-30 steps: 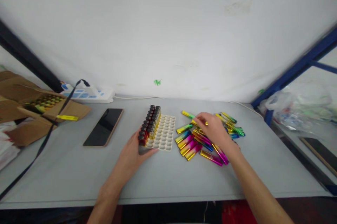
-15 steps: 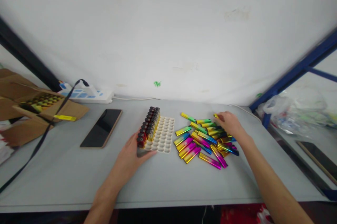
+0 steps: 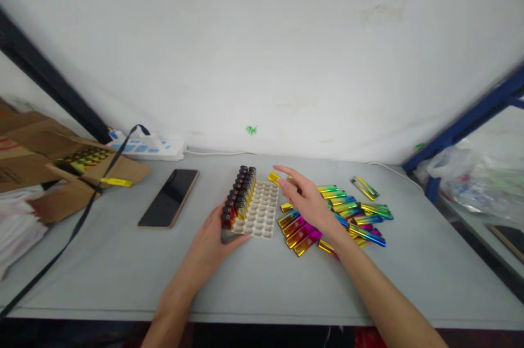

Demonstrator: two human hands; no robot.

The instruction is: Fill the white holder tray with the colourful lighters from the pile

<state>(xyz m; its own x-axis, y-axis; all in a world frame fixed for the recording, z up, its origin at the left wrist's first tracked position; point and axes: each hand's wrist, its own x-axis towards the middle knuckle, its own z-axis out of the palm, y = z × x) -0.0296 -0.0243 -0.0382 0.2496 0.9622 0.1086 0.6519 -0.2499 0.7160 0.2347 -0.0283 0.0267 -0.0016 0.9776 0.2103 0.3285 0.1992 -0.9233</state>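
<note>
My left hand [image 3: 210, 241] grips the near left corner of a white tray [image 3: 262, 217] with rows of round holes. Along the tray's left side stand two rows of small black-topped lighters [image 3: 241, 190] with clear, red and yellowish bodies. The thumb lies along the tray's front edge. Over the tray's far right corner, my right hand [image 3: 305, 195] pinches a shiny gold sleeve [image 3: 274, 178], its index finger stretched out. Under and beside that wrist lies a loose pile of shiny sleeves [image 3: 301, 236] in gold, pink, green and blue.
A phone [image 3: 168, 198] lies left of the tray. Farther left, an open cardboard box [image 3: 82, 173] holds more yellow pieces, with a dark strap [image 3: 77, 203] crossing before it. A power strip [image 3: 164, 149] sits by the wall. Plastic bags [image 3: 466, 179] lie at the right.
My right hand has come left from the pile to the tray, carrying a gold sleeve. Some sleeves now lie apart at the pile's far right. The left hand keeps hold of the tray.
</note>
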